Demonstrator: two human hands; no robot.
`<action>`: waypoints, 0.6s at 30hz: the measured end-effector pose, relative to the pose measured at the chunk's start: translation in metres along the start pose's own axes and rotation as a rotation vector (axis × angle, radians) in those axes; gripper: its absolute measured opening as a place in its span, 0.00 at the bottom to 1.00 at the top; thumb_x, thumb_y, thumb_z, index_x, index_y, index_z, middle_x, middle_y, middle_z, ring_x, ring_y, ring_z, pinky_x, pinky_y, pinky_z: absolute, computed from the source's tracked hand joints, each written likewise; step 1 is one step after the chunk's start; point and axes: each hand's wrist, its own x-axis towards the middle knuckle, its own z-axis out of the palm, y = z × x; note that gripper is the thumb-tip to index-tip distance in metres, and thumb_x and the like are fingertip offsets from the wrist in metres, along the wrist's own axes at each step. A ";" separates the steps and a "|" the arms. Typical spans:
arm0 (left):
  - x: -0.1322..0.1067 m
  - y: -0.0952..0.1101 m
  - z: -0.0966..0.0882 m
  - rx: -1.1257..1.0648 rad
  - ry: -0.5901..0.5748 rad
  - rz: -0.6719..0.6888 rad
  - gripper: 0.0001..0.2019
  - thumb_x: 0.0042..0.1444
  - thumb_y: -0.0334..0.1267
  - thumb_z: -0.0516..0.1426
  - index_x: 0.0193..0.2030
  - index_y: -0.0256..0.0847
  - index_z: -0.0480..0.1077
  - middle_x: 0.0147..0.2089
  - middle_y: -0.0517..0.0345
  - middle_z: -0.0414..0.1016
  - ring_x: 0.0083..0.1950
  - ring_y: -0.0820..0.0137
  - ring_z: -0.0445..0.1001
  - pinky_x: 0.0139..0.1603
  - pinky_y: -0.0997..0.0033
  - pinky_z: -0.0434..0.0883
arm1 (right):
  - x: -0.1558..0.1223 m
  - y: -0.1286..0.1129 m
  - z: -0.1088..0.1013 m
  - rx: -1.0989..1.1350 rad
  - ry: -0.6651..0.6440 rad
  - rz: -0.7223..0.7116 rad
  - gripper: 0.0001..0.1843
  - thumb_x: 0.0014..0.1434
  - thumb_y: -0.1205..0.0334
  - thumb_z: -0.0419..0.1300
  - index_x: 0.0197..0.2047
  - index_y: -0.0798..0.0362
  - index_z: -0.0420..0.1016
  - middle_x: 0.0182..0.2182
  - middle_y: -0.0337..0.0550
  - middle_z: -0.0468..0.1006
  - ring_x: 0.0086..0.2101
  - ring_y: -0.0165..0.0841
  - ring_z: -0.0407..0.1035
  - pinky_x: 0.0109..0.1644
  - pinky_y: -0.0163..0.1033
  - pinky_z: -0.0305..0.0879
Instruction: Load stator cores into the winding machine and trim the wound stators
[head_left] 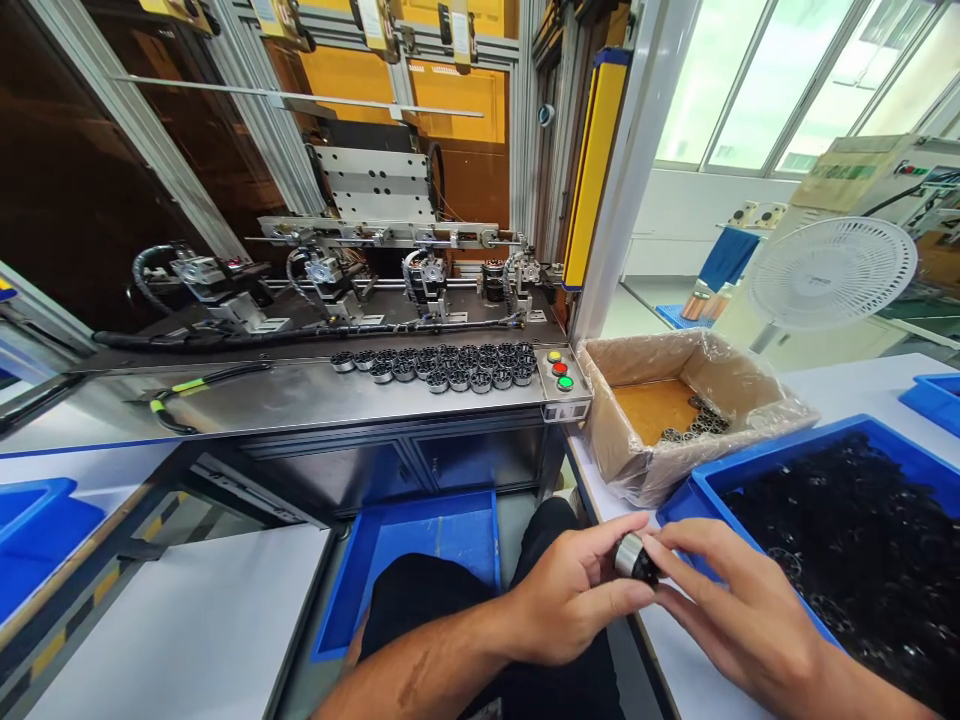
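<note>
A silvery metal ring with a black part at its end (631,556) is held between both hands above the right-hand table's edge. My left hand (566,595) grips the ring's metal side, thumb and fingers closed round it. From the right, the fingers of my right hand (739,590) close on the black end. Beside my right hand is a blue bin (701,490) heaped with black plastic pieces (862,540). Behind my hands stands a plastic-lined carton (622,450) with several metal rings (701,420) inside. Similar black-and-silver rings (457,365) sit in rows on the steel ledge (315,405).
A button box with yellow, red and green buttons (562,385) is at the ledge's right end. Behind the ledge is a machine with several clamping stations (427,275). A blue tray (450,530) lies low by my legs. A white fan (832,270) stands at the right.
</note>
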 end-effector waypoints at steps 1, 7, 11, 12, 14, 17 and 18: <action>-0.002 -0.001 0.001 0.022 -0.021 0.044 0.37 0.62 0.51 0.63 0.73 0.37 0.59 0.62 0.40 0.75 0.60 0.61 0.76 0.65 0.57 0.70 | 0.002 0.001 -0.002 0.012 0.009 0.037 0.29 0.66 0.67 0.62 0.69 0.50 0.66 0.52 0.52 0.75 0.52 0.36 0.73 0.55 0.39 0.75; -0.008 0.000 0.006 0.207 -0.100 0.229 0.29 0.69 0.44 0.55 0.74 0.39 0.57 0.71 0.36 0.66 0.68 0.57 0.72 0.69 0.53 0.69 | 0.012 0.009 -0.003 0.129 0.032 0.264 0.28 0.67 0.50 0.63 0.66 0.46 0.68 0.53 0.46 0.80 0.52 0.36 0.77 0.53 0.35 0.77; -0.002 0.001 0.006 0.387 -0.033 0.293 0.26 0.70 0.43 0.52 0.71 0.37 0.60 0.65 0.39 0.74 0.64 0.61 0.76 0.67 0.59 0.71 | 0.016 0.013 -0.006 0.167 0.012 0.221 0.18 0.68 0.55 0.62 0.59 0.48 0.74 0.47 0.44 0.83 0.45 0.33 0.80 0.48 0.33 0.79; 0.004 -0.002 0.004 0.457 -0.037 0.305 0.25 0.71 0.42 0.51 0.72 0.37 0.59 0.65 0.39 0.74 0.63 0.62 0.76 0.67 0.60 0.72 | 0.017 0.015 -0.010 0.147 0.001 0.204 0.18 0.69 0.54 0.61 0.59 0.49 0.74 0.48 0.45 0.83 0.46 0.34 0.79 0.48 0.33 0.78; 0.019 -0.014 -0.002 0.677 -0.051 0.323 0.27 0.71 0.40 0.50 0.73 0.34 0.55 0.69 0.36 0.69 0.68 0.61 0.72 0.70 0.58 0.69 | 0.018 0.021 -0.022 0.061 0.015 0.191 0.19 0.68 0.53 0.62 0.58 0.52 0.74 0.50 0.49 0.81 0.49 0.36 0.78 0.53 0.37 0.78; 0.046 -0.053 -0.013 1.125 -0.162 0.220 0.28 0.71 0.36 0.47 0.74 0.28 0.51 0.77 0.29 0.51 0.80 0.54 0.51 0.78 0.47 0.55 | 0.017 0.031 -0.036 -0.077 0.114 0.238 0.19 0.66 0.55 0.64 0.57 0.53 0.75 0.50 0.51 0.80 0.49 0.38 0.77 0.54 0.42 0.77; 0.054 -0.068 -0.016 1.227 -0.251 0.152 0.28 0.71 0.37 0.49 0.74 0.27 0.51 0.78 0.28 0.49 0.80 0.51 0.47 0.78 0.43 0.53 | 0.017 0.034 -0.039 -0.099 0.139 0.256 0.18 0.66 0.56 0.64 0.57 0.53 0.75 0.49 0.50 0.80 0.47 0.37 0.77 0.52 0.41 0.78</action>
